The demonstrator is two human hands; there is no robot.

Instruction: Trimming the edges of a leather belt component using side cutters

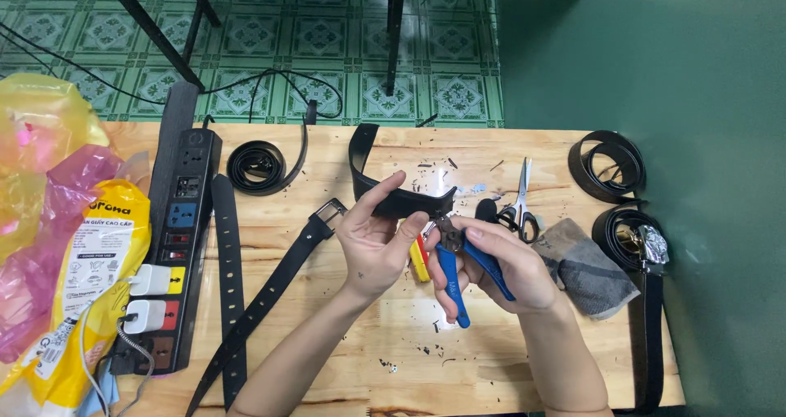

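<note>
At frame centre the left hand (372, 245) pinches the end of a black belt strap (401, 196), holding it level so the blue-handled pliers (458, 274) — gripped by the right hand (499, 270) — can bite its edge; the plier jaws and the exact contact are hidden behind fingers. Just beyond lie scissors (521, 204), a grey cloth (585, 270), coiled belts at right, a power strip (176, 245) at left — all on the wooden desk (393, 368), scattered with black trimmings.
</note>
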